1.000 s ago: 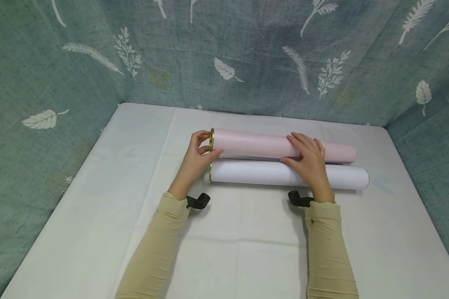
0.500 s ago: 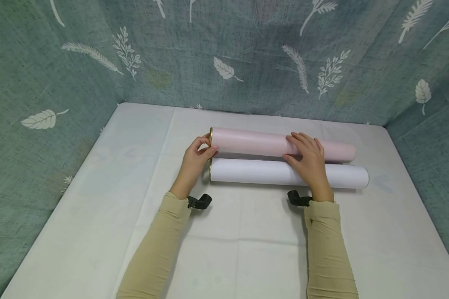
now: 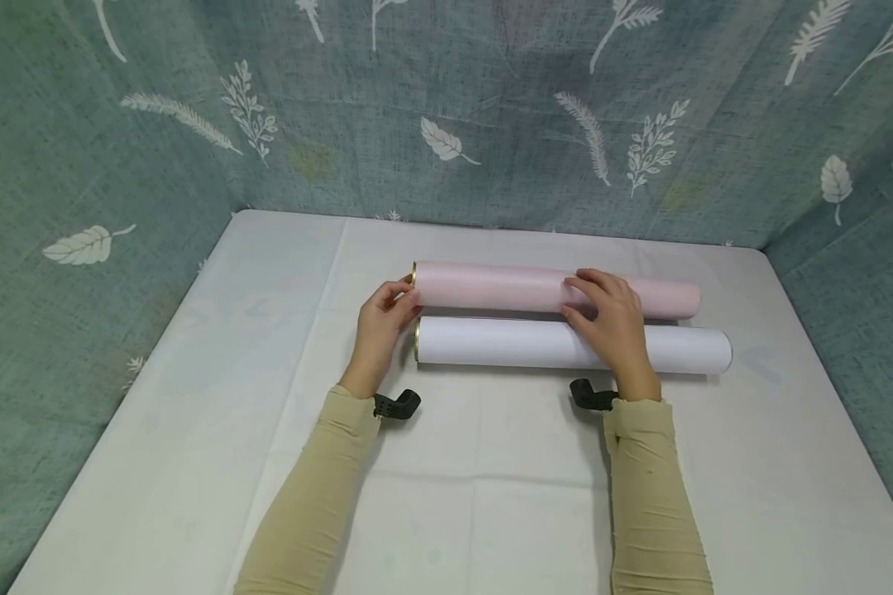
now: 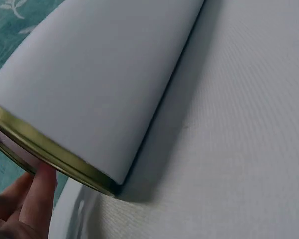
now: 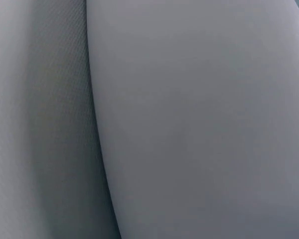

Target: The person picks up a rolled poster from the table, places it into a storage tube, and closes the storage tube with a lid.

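Note:
A long pink cardboard tube (image 3: 484, 287) lies on its side behind a white one, the two nearly parallel with a narrow gap. My left hand (image 3: 375, 339) holds the pink tube's gold-rimmed left end, thumb at the front and fingers behind it. Reaching over the white tube (image 3: 499, 342), my right hand (image 3: 614, 326) has its curved fingers and thumb on the pink tube right of its middle. The left wrist view shows the white tube's gold rim (image 4: 55, 152) close up, with left fingers (image 4: 40, 199) beyond it. White tube wall (image 5: 194, 119) fills most of the right wrist view, hiding the right hand.
A white cloth (image 3: 446, 512) with fold creases covers the table. Green curtains (image 3: 387, 124) with white leaf prints stand along the back and both sides, close behind the pink tube. Black wrist cameras (image 3: 398, 405) jut inward from both wrists.
The pink tube has shifted slightly left, its left end now a little past the white tube's. My left hand has moved left with it, and my right hand slightly left. The white tube stays put.

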Available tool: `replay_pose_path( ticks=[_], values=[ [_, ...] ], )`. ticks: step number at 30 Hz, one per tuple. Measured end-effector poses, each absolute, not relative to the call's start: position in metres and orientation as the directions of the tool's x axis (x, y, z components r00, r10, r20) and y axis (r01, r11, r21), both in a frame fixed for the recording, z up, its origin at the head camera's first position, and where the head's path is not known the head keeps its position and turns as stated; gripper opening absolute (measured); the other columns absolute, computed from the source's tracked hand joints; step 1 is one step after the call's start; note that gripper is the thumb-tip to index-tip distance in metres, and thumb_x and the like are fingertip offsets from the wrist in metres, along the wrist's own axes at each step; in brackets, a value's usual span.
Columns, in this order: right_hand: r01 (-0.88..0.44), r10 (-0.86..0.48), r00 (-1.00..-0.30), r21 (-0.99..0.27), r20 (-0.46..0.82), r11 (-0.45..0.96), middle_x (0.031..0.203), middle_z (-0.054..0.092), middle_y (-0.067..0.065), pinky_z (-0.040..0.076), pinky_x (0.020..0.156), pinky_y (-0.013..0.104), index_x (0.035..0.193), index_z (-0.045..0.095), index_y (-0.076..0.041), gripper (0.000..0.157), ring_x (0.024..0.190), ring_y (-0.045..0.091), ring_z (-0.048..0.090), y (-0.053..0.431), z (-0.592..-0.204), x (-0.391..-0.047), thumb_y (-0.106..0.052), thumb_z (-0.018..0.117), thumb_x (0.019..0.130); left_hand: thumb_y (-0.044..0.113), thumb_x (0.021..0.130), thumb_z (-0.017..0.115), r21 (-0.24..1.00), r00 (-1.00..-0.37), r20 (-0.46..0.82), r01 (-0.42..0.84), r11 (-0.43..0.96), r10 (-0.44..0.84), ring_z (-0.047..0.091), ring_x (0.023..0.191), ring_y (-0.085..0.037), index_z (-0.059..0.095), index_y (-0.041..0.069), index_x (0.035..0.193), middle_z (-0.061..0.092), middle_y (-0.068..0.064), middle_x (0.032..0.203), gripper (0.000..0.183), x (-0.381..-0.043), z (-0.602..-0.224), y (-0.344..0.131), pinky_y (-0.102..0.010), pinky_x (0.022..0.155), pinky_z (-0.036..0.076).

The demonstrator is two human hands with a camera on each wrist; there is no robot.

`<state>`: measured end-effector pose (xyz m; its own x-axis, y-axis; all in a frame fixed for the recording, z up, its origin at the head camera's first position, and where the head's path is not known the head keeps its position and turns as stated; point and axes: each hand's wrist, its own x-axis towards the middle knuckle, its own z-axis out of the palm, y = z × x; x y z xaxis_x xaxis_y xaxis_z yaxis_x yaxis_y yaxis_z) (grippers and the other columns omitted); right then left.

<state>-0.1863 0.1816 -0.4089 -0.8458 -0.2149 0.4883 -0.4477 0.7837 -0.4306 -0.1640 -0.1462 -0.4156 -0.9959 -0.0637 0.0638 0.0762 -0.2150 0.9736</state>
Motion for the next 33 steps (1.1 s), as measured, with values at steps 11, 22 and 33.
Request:
replay_pose_path(
  ticks=[11, 22, 33],
  values=[
    [-0.407, -0.272, -0.892, -0.378, 0.362, 0.832, 0.131, 0.046, 0.001, 0.02, 0.102, 0.044, 0.12, 0.057, -0.016, 0.042, 0.124, 0.021, 0.036, 0.174, -0.408, -0.186, -0.034, 0.063, 0.083, 0.016, 0.084, 0.062, 0.991, -0.985, -0.057, -0.036, -0.127, -0.165, 0.058, 0.084, -0.015, 0.058, 0.001, 0.098, 0.057, -0.011, 0.109, 0.021, -0.171, -0.436, -0.153, -0.033, 0.075, 0.049],
    [-0.405, -0.323, -0.908, -0.358, 0.267, 0.841, 0.138, 0.037, 0.005, 0.014, 0.104, 0.047, 0.127, 0.051, -0.016, 0.046, 0.13, 0.023, 0.025, 0.173, -0.405, -0.189, -0.037, 0.057, 0.086, 0.02, 0.086, 0.061, 0.997, -0.987, -0.047, -0.036, -0.071, -0.156, 0.059, 0.086, -0.02, 0.058, 0.001, 0.102, 0.056, -0.012, 0.103, 0.025, -0.175, -0.443, -0.161, -0.034, 0.077, 0.049],
    [-0.386, -0.336, -0.922, -0.378, 0.194, 0.841, 0.139, 0.034, 0.012, 0.011, 0.103, 0.05, 0.13, 0.047, -0.012, 0.05, 0.131, 0.029, 0.021, 0.188, -0.396, -0.194, -0.032, 0.059, 0.086, 0.024, 0.087, 0.058, 0.991, -0.996, -0.045, -0.053, 0.12, -0.071, 0.056, 0.096, -0.015, 0.057, 0.008, 0.113, 0.056, -0.004, 0.114, 0.03, -0.182, -0.439, -0.153, -0.027, 0.079, 0.047]
  ],
)
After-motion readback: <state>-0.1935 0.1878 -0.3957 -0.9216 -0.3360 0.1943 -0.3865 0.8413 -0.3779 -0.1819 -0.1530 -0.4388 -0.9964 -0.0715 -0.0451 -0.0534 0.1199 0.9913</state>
